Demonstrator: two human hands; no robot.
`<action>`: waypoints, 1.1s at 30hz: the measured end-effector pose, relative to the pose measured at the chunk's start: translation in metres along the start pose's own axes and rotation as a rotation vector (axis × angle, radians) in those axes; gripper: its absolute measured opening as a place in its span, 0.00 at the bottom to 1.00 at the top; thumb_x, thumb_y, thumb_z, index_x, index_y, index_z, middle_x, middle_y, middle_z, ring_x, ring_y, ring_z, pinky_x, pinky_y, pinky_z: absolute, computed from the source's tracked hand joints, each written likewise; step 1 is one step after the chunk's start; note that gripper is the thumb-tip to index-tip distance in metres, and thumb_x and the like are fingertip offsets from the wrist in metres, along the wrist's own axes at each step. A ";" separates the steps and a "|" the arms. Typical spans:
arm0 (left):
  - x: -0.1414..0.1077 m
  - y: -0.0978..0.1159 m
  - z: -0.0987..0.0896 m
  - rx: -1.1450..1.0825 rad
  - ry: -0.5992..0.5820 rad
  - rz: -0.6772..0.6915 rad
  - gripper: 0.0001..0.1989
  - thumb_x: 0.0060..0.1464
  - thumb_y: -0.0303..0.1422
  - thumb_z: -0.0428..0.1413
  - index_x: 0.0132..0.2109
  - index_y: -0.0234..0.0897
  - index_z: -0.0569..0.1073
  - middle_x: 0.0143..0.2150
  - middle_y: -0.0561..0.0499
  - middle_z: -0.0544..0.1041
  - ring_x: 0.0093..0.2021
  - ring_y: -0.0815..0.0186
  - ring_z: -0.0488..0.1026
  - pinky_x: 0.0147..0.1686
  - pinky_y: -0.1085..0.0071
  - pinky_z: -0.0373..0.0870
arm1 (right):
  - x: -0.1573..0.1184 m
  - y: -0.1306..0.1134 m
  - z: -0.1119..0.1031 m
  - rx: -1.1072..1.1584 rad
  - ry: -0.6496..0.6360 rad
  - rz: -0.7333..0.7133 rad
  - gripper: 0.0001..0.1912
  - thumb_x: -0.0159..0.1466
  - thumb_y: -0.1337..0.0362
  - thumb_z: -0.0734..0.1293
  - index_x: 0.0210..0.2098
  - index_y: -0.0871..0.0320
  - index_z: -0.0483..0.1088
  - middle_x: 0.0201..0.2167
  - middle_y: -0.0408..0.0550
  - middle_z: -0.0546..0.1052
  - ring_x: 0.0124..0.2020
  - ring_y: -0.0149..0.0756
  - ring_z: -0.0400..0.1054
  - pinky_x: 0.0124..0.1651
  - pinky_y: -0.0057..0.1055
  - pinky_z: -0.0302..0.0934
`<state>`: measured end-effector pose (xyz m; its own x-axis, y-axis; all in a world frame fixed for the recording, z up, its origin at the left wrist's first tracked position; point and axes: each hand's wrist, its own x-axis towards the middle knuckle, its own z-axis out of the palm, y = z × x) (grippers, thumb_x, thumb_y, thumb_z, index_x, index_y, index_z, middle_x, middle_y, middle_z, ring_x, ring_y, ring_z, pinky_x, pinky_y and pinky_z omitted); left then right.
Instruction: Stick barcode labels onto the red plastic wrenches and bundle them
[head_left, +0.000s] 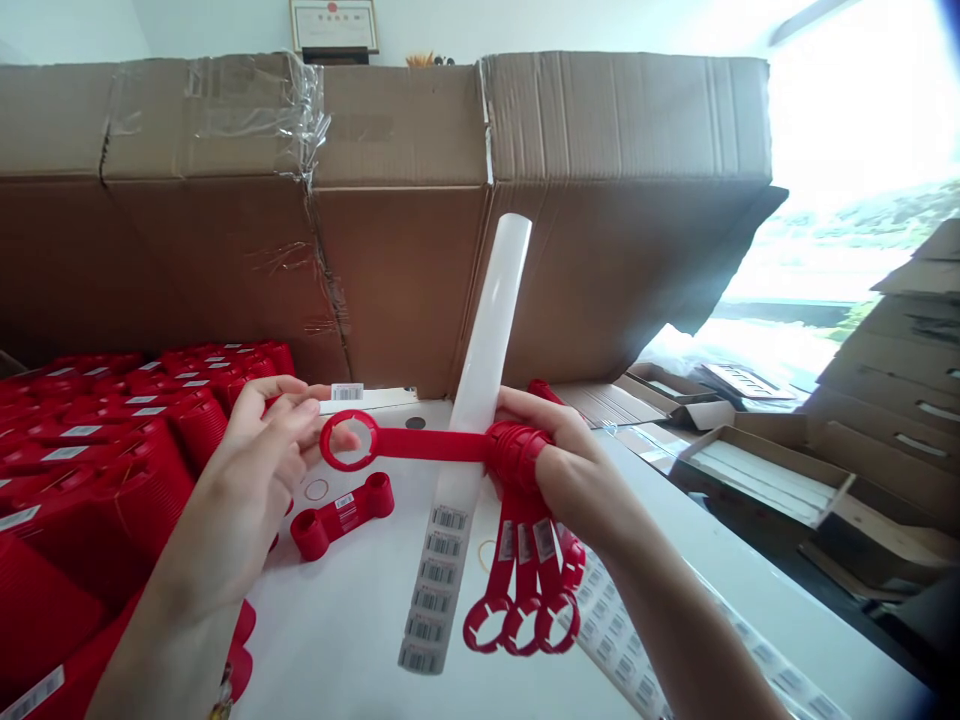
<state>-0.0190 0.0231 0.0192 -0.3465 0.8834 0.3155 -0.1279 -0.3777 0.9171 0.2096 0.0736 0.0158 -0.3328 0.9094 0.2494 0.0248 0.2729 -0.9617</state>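
Observation:
My left hand (274, 440) holds a small white barcode label (347, 392) at its fingertips, with one fingertip showing through the ring of a red plastic strap (431, 446). That strap lies level, its other end in my right hand (559, 450). The right hand is closed around a bunch of red ring-ended straps (517, 450); several hang down fanned out, with labels on them. A long strip of barcode labels (450, 545), its upper part bare white, runs upright behind the level strap, by my right fingers. Whether the right fingers grip it is hidden.
Stacked red parts (142, 430) with labels fill the left. A labelled red bundle (345, 510) lies on the white table (322, 640), near a rubber band (316, 489). Label sheets (622, 630) lie at right. A big cardboard box (405, 240) stands behind; open cartons (765, 475) sit right.

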 end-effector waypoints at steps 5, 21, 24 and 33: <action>-0.014 0.004 0.000 0.384 0.293 0.253 0.09 0.61 0.44 0.62 0.45 0.50 0.74 0.37 0.55 0.75 0.36 0.66 0.73 0.27 0.75 0.71 | 0.000 -0.001 0.004 -0.063 0.045 0.048 0.21 0.65 0.72 0.60 0.54 0.54 0.77 0.41 0.47 0.83 0.34 0.39 0.78 0.30 0.29 0.74; -0.039 -0.008 0.031 0.252 0.016 -0.105 0.14 0.54 0.45 0.66 0.35 0.44 0.71 0.13 0.62 0.64 0.11 0.73 0.59 0.10 0.82 0.54 | -0.014 -0.012 0.020 -0.042 0.102 0.098 0.18 0.67 0.71 0.61 0.51 0.51 0.75 0.42 0.48 0.81 0.31 0.37 0.75 0.26 0.29 0.74; -0.038 -0.009 0.032 0.224 0.012 -0.075 0.15 0.54 0.44 0.66 0.35 0.44 0.69 0.12 0.62 0.64 0.10 0.73 0.59 0.09 0.82 0.54 | -0.015 -0.012 0.020 -0.046 0.109 0.089 0.18 0.67 0.70 0.61 0.52 0.51 0.75 0.43 0.49 0.80 0.32 0.38 0.76 0.24 0.27 0.71; -0.034 -0.012 0.032 0.248 -0.013 -0.055 0.14 0.57 0.44 0.65 0.36 0.45 0.69 0.15 0.63 0.66 0.12 0.74 0.61 0.11 0.82 0.59 | -0.015 -0.010 0.021 -0.065 0.103 0.073 0.19 0.67 0.69 0.61 0.54 0.52 0.74 0.40 0.49 0.80 0.27 0.35 0.70 0.24 0.29 0.71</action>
<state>0.0239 0.0066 0.0055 -0.3332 0.9048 0.2653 0.0859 -0.2511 0.9641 0.1946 0.0502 0.0194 -0.2294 0.9541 0.1925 0.1074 0.2213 -0.9693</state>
